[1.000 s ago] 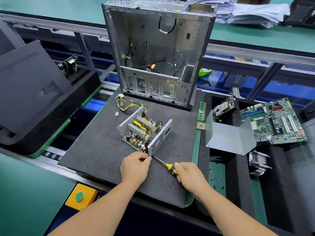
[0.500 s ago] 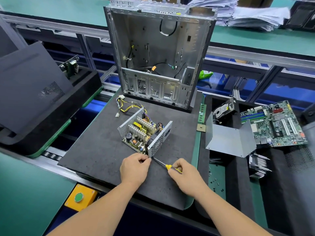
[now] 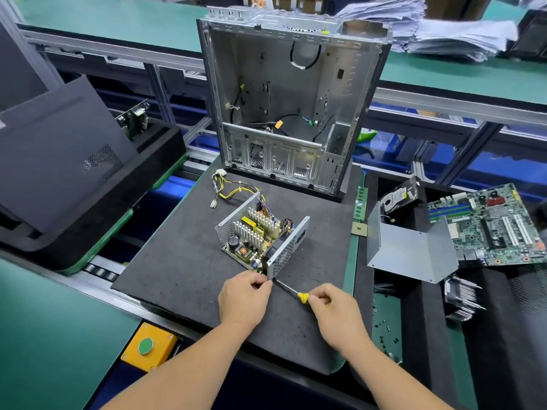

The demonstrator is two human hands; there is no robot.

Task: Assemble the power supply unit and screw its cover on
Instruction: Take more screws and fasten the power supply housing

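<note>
The open power supply unit point(image 3: 262, 236) sits near the middle of the dark foam mat point(image 3: 177, 261), its circuit board and heat sinks bare, its yellow-and-black cable bundle point(image 3: 231, 189) trailing toward the empty computer case point(image 3: 291, 108) standing upright at the mat's far edge. The left hand point(image 3: 244, 300) is at the unit's near corner, thumb and fingers pinched together at the foot of the perforated side wall; what they pinch is too small to tell. The right hand point(image 3: 334, 313) grips the yellow handle of a screwdriver point(image 3: 291, 291), the shaft slanting up to that same corner, right by the left fingertips. Compared with a second ago, the right hand has crept further up the handle, so less yellow shows; the left hand and the unit have not shifted. The bent metal cover point(image 3: 411, 253) lies off the mat to the right, beside a motherboard point(image 3: 491, 226) and a hard drive point(image 3: 399, 195). Loose screws point(image 3: 384, 329) are scattered on the green strip near the right wrist.
</note>
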